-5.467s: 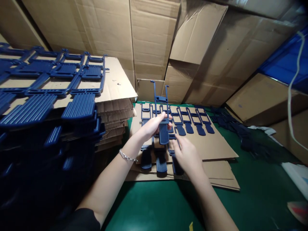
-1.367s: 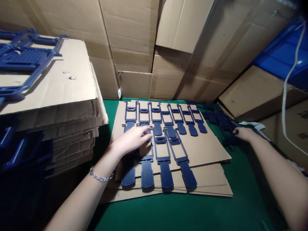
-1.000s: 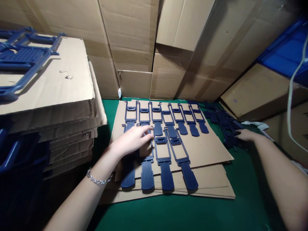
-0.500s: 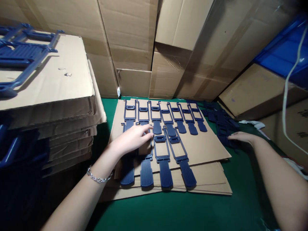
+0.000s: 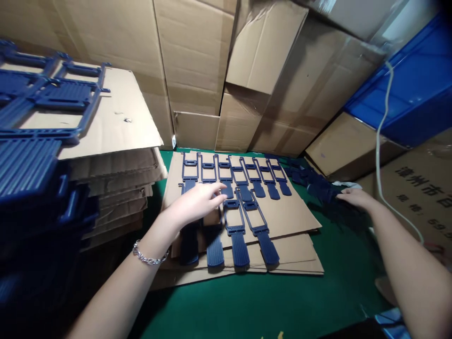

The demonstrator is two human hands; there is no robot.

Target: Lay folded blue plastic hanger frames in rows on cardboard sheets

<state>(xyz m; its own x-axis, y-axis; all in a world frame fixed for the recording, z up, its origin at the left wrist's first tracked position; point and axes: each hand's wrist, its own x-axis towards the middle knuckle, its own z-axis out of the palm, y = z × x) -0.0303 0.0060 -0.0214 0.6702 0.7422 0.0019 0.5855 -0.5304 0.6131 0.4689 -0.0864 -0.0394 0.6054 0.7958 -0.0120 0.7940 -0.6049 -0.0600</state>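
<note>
Two rows of dark blue plastic frames with ribbed flat tongues, such as this frame (image 5: pixel 261 226), lie on a cardboard sheet (image 5: pixel 289 212). My left hand (image 5: pixel 194 205) is over the left part of the rows, palm down, thumb and fingers apart and nothing seen in them. It covers parts of some frames; whether it touches them I cannot tell. At the right, my right hand (image 5: pixel 355 197) has its fingers closed on a dark blue plastic piece (image 5: pixel 330 194) at the near end of a loose heap of such pieces (image 5: pixel 300 174). The piece's outline is blurred.
At the left stands a tall stack of cardboard sheets (image 5: pixel 141 117) with more blue frames (image 5: pixel 70 94) on top and between. Cardboard boxes (image 5: pixel 196 61) wall off the back. A white cable (image 5: pixel 379 141) hangs at the right before a blue bin (image 5: pixel 406 94). The table (image 5: pixel 226 306) is green.
The view has shifted to the right. My right hand has lifted slightly at the heap, with the blue piece at its fingertips. My left hand stays over the rows.
</note>
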